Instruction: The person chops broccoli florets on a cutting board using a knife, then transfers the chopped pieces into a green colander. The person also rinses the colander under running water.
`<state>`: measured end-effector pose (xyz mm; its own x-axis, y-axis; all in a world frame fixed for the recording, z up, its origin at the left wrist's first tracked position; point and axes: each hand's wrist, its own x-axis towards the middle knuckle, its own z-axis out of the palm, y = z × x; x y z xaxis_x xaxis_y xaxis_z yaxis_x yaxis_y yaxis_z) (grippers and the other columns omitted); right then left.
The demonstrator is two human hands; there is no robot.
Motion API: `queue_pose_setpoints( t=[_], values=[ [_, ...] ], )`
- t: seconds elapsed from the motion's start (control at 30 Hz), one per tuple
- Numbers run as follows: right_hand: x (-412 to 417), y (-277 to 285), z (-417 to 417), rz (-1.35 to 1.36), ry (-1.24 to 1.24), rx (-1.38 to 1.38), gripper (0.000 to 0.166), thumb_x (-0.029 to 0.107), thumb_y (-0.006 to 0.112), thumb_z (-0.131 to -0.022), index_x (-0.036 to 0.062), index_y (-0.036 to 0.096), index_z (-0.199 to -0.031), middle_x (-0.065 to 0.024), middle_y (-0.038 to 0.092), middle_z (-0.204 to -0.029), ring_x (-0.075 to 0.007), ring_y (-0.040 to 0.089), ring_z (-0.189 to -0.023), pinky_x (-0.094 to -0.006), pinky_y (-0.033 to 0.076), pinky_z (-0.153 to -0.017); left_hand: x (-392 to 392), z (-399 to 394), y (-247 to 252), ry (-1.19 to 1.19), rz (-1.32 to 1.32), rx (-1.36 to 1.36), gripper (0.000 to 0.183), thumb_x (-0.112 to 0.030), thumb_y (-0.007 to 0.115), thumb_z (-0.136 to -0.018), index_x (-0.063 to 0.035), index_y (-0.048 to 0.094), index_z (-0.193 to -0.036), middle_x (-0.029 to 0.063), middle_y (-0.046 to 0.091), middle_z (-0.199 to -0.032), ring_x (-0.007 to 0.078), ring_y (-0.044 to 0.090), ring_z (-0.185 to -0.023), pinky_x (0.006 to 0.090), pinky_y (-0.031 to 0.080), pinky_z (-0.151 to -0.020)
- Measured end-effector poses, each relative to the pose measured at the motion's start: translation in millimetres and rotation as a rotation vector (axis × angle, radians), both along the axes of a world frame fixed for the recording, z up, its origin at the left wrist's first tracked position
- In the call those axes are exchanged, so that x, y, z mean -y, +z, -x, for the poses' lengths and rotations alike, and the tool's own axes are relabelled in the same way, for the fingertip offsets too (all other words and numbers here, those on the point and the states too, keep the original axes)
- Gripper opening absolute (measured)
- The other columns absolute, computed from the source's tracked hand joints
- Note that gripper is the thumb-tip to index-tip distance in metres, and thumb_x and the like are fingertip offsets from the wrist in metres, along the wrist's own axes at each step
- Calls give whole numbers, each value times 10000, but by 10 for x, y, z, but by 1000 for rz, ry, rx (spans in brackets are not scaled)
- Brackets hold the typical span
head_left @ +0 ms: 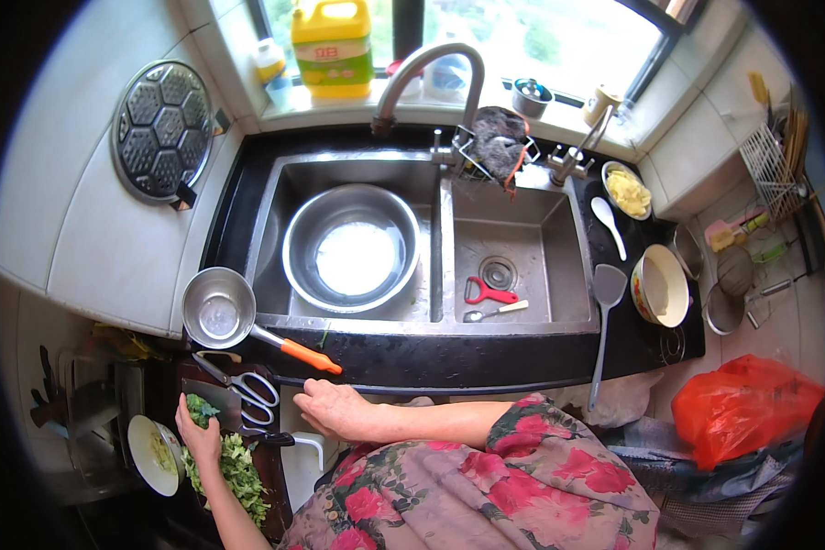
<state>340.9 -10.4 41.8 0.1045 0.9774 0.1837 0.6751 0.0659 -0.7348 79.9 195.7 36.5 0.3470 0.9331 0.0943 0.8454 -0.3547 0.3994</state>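
My left hand (199, 440) is closed around a small bunch of leafy greens (198, 407) at the lower left. Beneath it, chopped greens (237, 474) are heaped on a dark cutting board (280, 495). A kitchen knife (223, 405) with a wide blade and a black handle lies on the board beside the bunch. Scissors with grey handles (258, 397) rest just beyond it. My right hand (333, 409) hovers by the counter's front edge, its fingers curled and no object visible in it. Near it is the orange handle of a steel saucepan (218, 309).
A double sink (447, 275) holds a steel basin (350, 302), a red peeler (488, 291) and a spoon (498, 311). To the right are a grey spatula (608, 289) and bowls (660, 285). A white bowl (155, 457) stands left of the chopped greens. A red bag (742, 405) hangs lower right.
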Motion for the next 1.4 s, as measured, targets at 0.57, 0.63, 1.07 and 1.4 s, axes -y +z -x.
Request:
queue_pose_setpoints(
  t=[0.57,0.63,1.07,1.4],
  values=[
    [139,254,-96,2,13,-16,199,134,602,-829,47,575,-1006,-138,533,-877,-331,580,-816,-424,501,-678,972,143,702,326,-325,374,119,-84,650,-822,2,671,-902,122,678,-867,223,641,-803,312,489,-753],
    [122,226,-38,30,72,13,254,116,602,-829,48,578,-1073,-153,538,-886,-349,583,-799,-419,497,-684,1109,228,699,338,-405,443,93,-82,657,-816,-6,665,-868,120,673,-825,235,641,-768,314,490,-719],
    [-302,360,570,73,445,212,267,155,582,-855,18,577,-1084,-193,563,-901,-389,587,-791,-449,481,-685,2215,1121,135,883,-307,741,103,-85,661,-835,12,669,-871,73,677,-800,115,624,-705,249,492,-665],
    [-232,398,1132,133,543,249,244,125,581,-848,14,592,-1065,-174,571,-906,-364,589,-794,-435,480,-689,2607,1441,-127,945,-289,802,88,-84,672,-830,-9,673,-875,62,661,-778,99,598,-659,231,480,-623]
  ],
)
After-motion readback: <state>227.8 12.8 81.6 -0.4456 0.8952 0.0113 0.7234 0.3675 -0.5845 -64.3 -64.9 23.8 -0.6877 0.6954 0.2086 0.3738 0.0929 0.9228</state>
